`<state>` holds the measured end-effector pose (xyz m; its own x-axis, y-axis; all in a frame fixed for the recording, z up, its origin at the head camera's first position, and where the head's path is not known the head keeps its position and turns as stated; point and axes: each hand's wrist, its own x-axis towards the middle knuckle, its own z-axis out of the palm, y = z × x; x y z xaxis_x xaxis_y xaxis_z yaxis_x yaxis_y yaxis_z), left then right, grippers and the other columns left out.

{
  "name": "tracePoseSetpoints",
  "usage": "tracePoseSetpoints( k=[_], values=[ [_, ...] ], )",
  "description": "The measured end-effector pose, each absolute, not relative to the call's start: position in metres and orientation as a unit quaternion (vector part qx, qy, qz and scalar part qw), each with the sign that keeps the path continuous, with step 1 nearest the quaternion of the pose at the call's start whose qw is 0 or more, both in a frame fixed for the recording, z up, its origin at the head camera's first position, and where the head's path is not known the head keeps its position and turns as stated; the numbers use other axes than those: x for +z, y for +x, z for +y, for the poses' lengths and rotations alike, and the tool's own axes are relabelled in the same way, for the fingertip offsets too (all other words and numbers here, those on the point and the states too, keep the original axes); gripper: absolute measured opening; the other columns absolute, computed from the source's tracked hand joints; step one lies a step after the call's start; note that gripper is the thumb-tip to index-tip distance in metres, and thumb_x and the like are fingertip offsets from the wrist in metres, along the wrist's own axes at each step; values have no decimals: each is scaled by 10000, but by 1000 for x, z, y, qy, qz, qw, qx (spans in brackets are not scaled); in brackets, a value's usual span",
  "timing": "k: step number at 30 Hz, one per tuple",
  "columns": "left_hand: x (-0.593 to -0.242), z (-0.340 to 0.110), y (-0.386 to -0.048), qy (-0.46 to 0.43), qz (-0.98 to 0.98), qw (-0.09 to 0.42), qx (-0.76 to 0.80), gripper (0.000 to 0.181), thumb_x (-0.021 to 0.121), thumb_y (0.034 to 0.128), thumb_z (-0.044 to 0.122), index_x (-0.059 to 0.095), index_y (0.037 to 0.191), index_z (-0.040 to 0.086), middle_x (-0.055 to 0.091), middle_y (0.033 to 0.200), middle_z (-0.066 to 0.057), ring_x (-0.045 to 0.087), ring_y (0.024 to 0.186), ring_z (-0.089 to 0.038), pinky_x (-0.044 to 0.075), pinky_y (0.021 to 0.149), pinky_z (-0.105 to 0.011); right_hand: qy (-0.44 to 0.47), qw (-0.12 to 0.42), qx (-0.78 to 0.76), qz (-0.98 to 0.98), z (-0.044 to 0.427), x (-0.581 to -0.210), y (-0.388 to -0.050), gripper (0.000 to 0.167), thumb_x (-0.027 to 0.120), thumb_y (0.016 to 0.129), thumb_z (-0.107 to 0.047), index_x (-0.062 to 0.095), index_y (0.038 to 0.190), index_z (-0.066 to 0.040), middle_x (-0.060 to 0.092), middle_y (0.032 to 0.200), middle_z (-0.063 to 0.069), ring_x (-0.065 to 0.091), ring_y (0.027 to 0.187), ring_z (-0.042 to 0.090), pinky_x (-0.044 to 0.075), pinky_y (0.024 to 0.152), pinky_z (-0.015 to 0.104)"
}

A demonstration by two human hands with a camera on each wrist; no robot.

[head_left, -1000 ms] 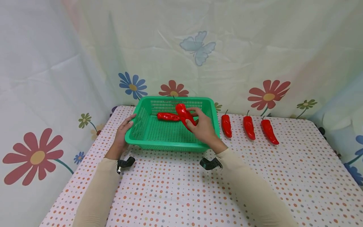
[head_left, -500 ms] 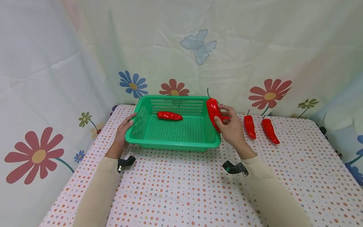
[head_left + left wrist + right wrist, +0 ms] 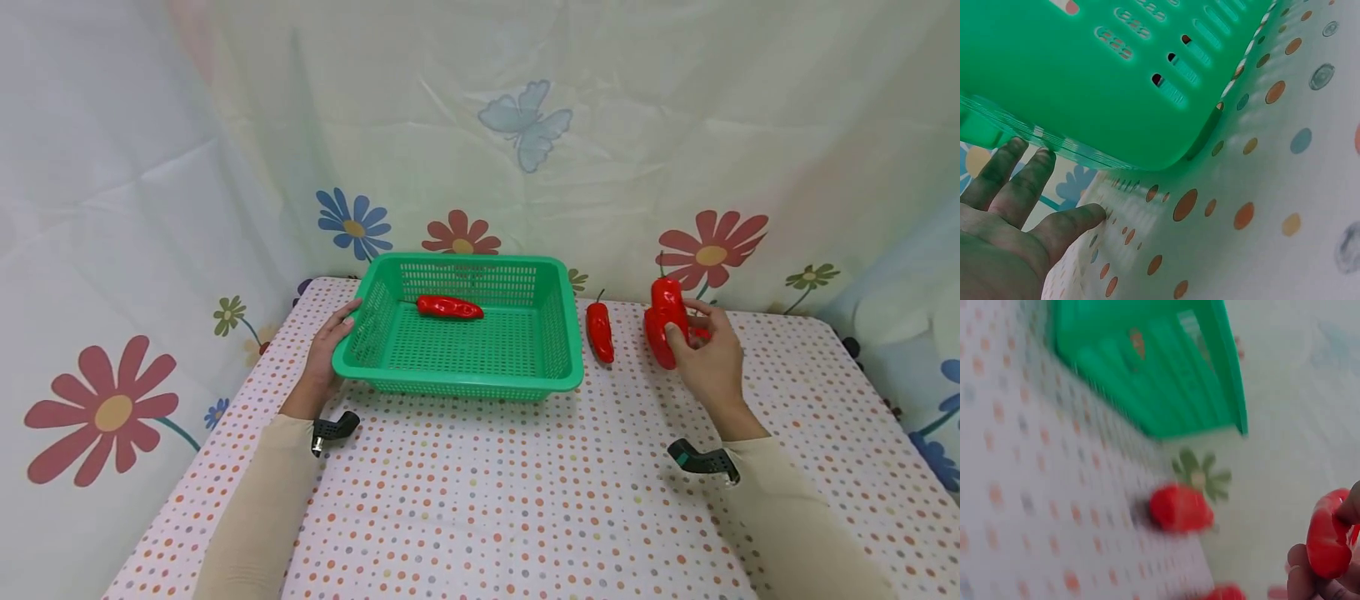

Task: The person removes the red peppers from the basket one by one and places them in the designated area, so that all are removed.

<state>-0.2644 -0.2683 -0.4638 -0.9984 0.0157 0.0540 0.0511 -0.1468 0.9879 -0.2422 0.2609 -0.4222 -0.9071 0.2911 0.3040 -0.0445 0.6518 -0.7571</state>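
Note:
My right hand (image 3: 712,358) pinches a red pepper (image 3: 668,304) between thumb and fingers, stem up, on the right side of the table. The held pepper (image 3: 1325,550) also shows at the right edge of the right wrist view. It partly covers a red pepper (image 3: 655,343) lying behind it; another (image 3: 702,333) is mostly hidden by the hand. My left hand (image 3: 321,358) rests against the left side of a green plastic basket (image 3: 457,383), its fingers (image 3: 1029,181) fairly straight at the rim. One red pepper (image 3: 450,307) lies in the basket.
Another red pepper (image 3: 599,332) lies just right of the basket, stem toward the back. A dotted cloth (image 3: 480,500) covers the table. Behind stands a curtain (image 3: 637,150) printed with flowers and a butterfly.
My right hand has carried the held pepper rightward, from over the basket, past its right rim, to the peppers on the table. My left hand stays at the basket.

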Motion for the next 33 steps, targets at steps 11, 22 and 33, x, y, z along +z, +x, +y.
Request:
tracePoseSetpoints(
  k=[11, 22, 33],
  values=[
    [-463, -266, -263, -19, -655, 15, -755, 467, 392, 1066, 293, 373, 1520, 185, 288, 1588, -64, 444, 1250, -154, 483, 910, -195, -212, 175, 349, -896, 380, -471, -284, 585, 439, 999, -313, 322, 1534, -107, 426, 1483, 272, 449, 1288, 464, 512, 884, 609],
    [-465, -269, -264, -35, -650, 14, -759, 471, 426, 1053, 326, 390, 1511, 221, 288, 1578, -73, 452, 1249, -162, 495, 932, -221, -276, 57, 307, -909, 401, -473, -283, 625, 381, 990, -296, 268, 1527, 2, 381, 1467, 340, 399, 1277, 497, 441, 1004, 606],
    [-464, -268, -263, -38, -647, 15, -761, 473, 431, 1054, 321, 389, 1510, 200, 283, 1589, -70, 452, 1250, -151, 493, 919, -207, -274, 36, 266, -924, 395, -461, -281, 671, 409, 982, -316, 233, 1513, 56, 287, 1483, 386, 293, 1311, 549, 413, 1015, 615]
  ],
)
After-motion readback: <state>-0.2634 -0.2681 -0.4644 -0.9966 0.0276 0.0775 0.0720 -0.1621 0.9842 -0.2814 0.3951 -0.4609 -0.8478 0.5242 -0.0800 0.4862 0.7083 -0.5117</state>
